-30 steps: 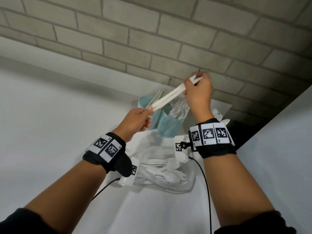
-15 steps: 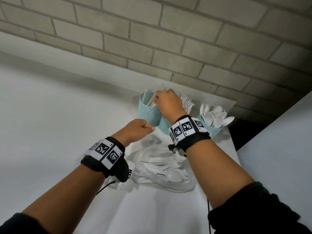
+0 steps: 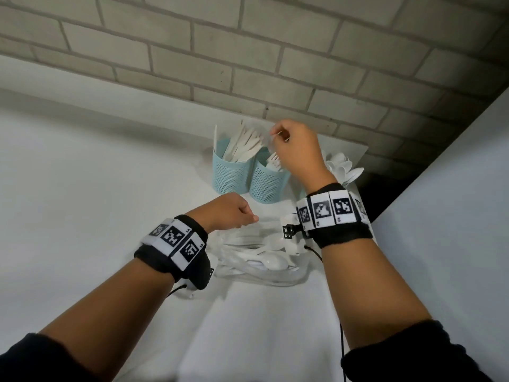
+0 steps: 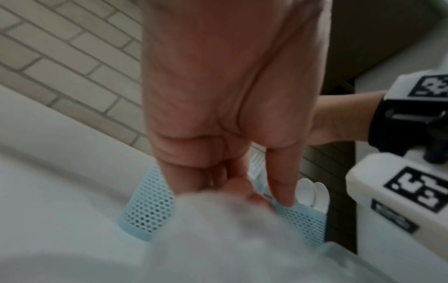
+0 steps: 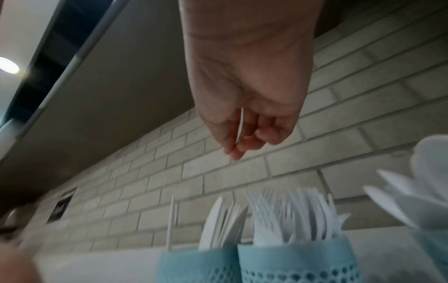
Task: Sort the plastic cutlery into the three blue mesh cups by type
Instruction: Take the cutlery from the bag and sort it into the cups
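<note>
Three blue mesh cups stand by the wall. The left cup (image 3: pixel 232 175) (image 5: pixel 198 268) holds knives, the middle cup (image 3: pixel 268 184) (image 5: pixel 298 264) forks. Spoons (image 3: pixel 341 166) (image 5: pixel 424 191) stick out of the right cup, which my right wrist mostly hides. My right hand (image 3: pixel 278 136) (image 5: pixel 238 147) hovers above the middle cup and pinches a thin white piece (image 5: pixel 240 124) seen edge-on; I cannot tell its type. My left hand (image 3: pixel 248 216) (image 4: pixel 254 191) hangs curled over a clear bag (image 3: pixel 261 274) of loose cutlery, and nothing shows in it.
The cups and bag sit on a white counter (image 3: pixel 110 188) against a grey brick wall (image 3: pixel 248 51). A pale panel (image 3: pixel 440 216) rises at the right, with a dark gap (image 3: pixel 385 194) behind the spoon cup. Black cables trail from both wristbands.
The knife bundle held by both hands went into the left cup. My right hand then rose over the middle cup. My left hand dropped towards the bag.
</note>
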